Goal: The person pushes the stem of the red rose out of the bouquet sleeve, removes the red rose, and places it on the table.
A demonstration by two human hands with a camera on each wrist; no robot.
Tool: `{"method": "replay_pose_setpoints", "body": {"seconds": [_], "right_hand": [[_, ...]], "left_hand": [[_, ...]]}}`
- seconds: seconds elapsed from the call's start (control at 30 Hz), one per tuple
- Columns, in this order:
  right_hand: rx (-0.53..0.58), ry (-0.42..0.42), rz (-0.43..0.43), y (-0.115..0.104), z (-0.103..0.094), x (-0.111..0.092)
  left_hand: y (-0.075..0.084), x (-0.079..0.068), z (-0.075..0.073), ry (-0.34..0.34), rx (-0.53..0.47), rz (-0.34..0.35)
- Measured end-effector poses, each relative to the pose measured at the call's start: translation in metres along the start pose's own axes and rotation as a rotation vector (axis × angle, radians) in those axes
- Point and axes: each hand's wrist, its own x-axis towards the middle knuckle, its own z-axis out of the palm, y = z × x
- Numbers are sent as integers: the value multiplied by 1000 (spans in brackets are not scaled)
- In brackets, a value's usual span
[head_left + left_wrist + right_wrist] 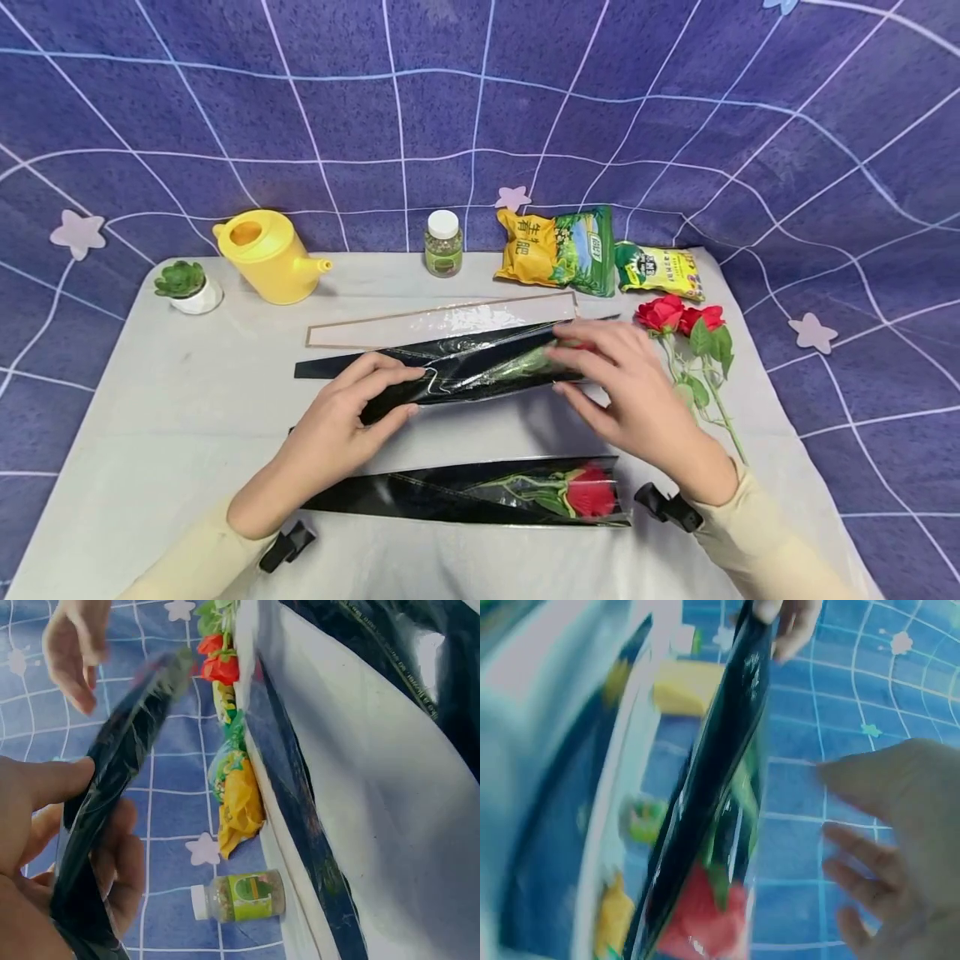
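My left hand (345,421) grips the narrow end of a black flower sleeve (480,371) with a clear front, thumb on one face and fingers behind. Inside the sleeve, a red rose (705,919) with green leaves shows at the wide end in the right wrist view. Beside that wide end is my right hand (630,379), its fingers spread loosely; the right wrist view shows it apart from the sleeve. Another black sleeve (311,369) lies flat behind the held one. Nearer the front edge rests a filled sleeve (397,500) with a red rose (591,492) in it.
A pale brown-edged sleeve (442,323) lies farther back. Loose red roses (660,313) are at the right. Along the back stand a potted succulent (197,296), yellow watering can (277,267), white-capped jar (443,250), orange-and-green bag (532,254) and small yellow-green bag (660,271).
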Motion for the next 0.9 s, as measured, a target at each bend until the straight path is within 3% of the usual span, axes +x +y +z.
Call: {"method": "replay_pose_setpoints", "body": {"seconds": [0.07,0.13,0.23,0.3,0.37,0.43,0.53,0.6,0.8,0.9], "right_hand": [[193,36,13,-11,6,0],[426,-50,112,-20,14,-3],[805,-280,425,-22,32,-11],[1045,-348,665,-17,45,-16],[1265,-278,852,-8,55,-19],[1418,-120,957,0,60,-21],[1541,98,989,8,61,-19],[1565,180,964,10,59,-16],[1506,278,842,10,48,-7],[1456,316,799,9,43,-4]], "left_hand": [[0,1,-1,37,-11,8],[1,3,-1,73,-19,22],[7,8,-2,124,-45,42],[15,12,-3,148,-75,51],[25,15,-4,159,-115,56],[34,18,-6,152,-169,56],[39,18,-5,112,-233,26],[34,16,-1,58,-248,-31],[7,5,12,-197,-292,-276],[3,4,19,-280,-359,-343]]}}
